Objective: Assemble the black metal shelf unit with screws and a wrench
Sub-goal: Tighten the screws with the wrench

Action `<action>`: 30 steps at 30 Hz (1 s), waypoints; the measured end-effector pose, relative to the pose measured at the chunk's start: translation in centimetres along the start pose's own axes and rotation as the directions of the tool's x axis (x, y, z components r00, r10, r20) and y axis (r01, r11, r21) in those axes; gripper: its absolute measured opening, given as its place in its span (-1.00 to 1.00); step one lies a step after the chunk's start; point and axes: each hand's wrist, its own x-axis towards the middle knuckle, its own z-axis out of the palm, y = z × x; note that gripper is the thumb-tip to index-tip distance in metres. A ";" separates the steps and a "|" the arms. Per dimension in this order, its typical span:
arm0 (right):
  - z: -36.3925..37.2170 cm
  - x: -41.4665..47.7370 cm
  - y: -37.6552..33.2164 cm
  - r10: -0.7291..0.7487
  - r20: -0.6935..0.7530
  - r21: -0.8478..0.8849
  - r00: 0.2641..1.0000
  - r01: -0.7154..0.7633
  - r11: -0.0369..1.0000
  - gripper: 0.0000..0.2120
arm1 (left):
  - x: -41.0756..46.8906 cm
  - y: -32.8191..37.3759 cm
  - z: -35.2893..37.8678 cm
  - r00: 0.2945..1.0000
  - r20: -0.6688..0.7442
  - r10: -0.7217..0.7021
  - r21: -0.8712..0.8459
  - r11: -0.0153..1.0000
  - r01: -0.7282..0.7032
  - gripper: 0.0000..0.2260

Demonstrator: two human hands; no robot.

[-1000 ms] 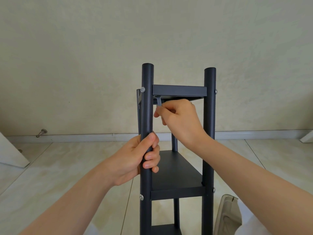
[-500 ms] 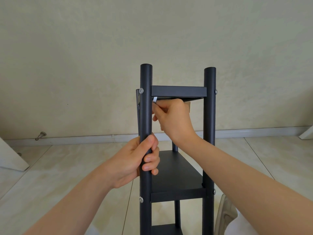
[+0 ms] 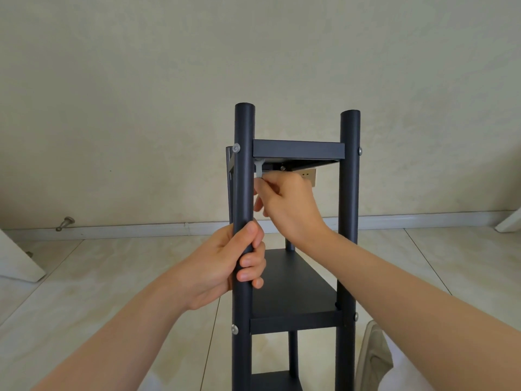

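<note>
Now we are at the tightening step on the top shelf (image 3: 298,149) of the black shelf unit (image 3: 349,193), which stands upright in front of us. Our left hand (image 3: 225,266) is wrapped around the front left post (image 3: 244,131), with the fingers (image 3: 249,262) and thumb closed on it, to steady the frame. Our right hand (image 3: 287,204) pinches the lower end of the small grey wrench (image 3: 258,168). The wrench points up under the near left corner of the top shelf, just beside the post. On the outer side of the post, at the same height, sits a silver screw (image 3: 236,148).

We judge that the next move calls for a short turn of the wrench in a tight space and then a reset, while the left hand stops the post from twisting.

The head of the wrench goes behind the shelf edge, so we cannot see if it sits on a nut; probably it does. The back posts (image 3: 293,351) are mostly hidden, and the bottom of the unit is cut off at the lower border of the view.
</note>
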 end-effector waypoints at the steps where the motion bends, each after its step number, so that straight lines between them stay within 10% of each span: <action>1: -0.3 -0.1 0.0 0.021 0.026 -0.007 0.999 -0.021 1.000 -0.65 | 0.0 0.0 0.0 1.000 -0.002 -0.002 0.003 1.000 0.002 -0.65; 30: -0.4 0.3 -0.3 0.010 -0.066 0.157 0.998 0.001 0.988 -0.68 | 0.3 0.1 0.7 1.000 0.010 0.004 0.005 1.000 -0.004 -0.67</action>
